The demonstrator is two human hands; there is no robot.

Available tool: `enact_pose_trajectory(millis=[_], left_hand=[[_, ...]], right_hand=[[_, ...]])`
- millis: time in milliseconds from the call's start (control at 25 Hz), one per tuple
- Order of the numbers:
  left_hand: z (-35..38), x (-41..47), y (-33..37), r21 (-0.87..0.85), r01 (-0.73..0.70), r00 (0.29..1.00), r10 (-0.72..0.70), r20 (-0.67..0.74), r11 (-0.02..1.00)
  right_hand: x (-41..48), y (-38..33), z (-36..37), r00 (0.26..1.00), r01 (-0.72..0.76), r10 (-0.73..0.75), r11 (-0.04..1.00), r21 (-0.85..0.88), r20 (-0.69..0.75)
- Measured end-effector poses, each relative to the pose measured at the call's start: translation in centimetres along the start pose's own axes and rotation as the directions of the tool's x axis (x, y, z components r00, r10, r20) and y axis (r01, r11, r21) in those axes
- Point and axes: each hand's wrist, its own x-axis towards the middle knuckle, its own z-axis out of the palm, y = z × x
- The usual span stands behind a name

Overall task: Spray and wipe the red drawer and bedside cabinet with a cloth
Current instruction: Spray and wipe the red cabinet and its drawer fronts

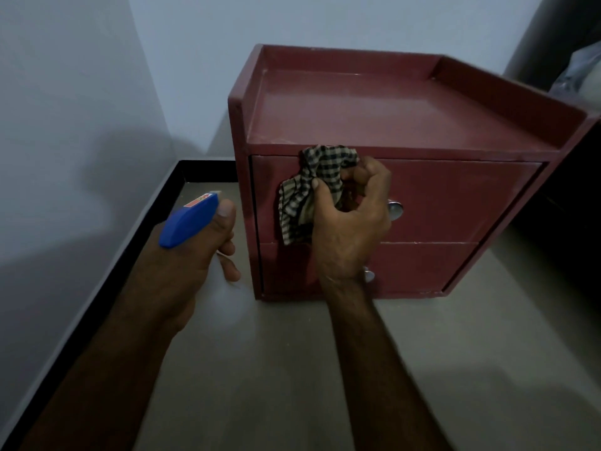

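Observation:
A red bedside cabinet (406, 118) stands on the floor in a corner, with a raised rim round its top. Its upper red drawer (455, 200) and the lower drawer (422, 265) are both closed, each with a round metal knob. My right hand (351, 219) grips a bunched black-and-white checked cloth (309, 190) against the left part of the upper drawer's front. My left hand (195, 255) holds a spray bottle with a blue head (190, 222), left of the cabinet, its nozzle pointing up and to the right. The bottle's body is hidden under my hand.
Grey walls meet in a corner behind and left of the cabinet. A black skirting strip (97, 288) runs along the left wall's base. The floor (292, 369) is grey tile. Dark furniture (579, 206) with pale plastic on it stands at the right.

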Motion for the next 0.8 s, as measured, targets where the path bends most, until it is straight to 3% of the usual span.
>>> enact_pose_trajectory(millis=[280, 360, 520, 680, 800], left_hand=[[-1.3, 0.9, 0.1, 0.0, -0.044, 0.998, 0.044, -0.041, 0.999], [-1.5, 0.9, 0.0, -0.022, -0.036, 0.998, 0.035, -0.048, 0.999], [-1.8, 1.0, -0.6, -0.013, -0.022, 0.997, 0.021, -0.079, 1.0], [-2.5, 1.3, -0.7, -0.005, -0.031, 0.995, 0.03, -0.1, 1.0], [-3.1, 1.6, -0.9, -0.002, -0.035, 0.994, 0.035, -0.105, 0.999]], right_hand=[[0.0, -1.1, 0.9, 0.997, 0.073, -0.073, 0.997, 0.038, 0.003], [-0.7, -1.0, 1.3, 0.992, 0.094, -0.097, 0.995, 0.039, 0.082], [-3.2, -2.2, 4.4, 0.915, 0.285, -0.299, 0.954, 0.09, 0.272], [-4.4, -1.8, 6.2, 0.854, 0.439, -0.427, 0.898, 0.028, 0.299], [-5.5, -0.1, 6.1, 0.843, 0.461, -0.425, 0.886, -0.036, 0.329]])
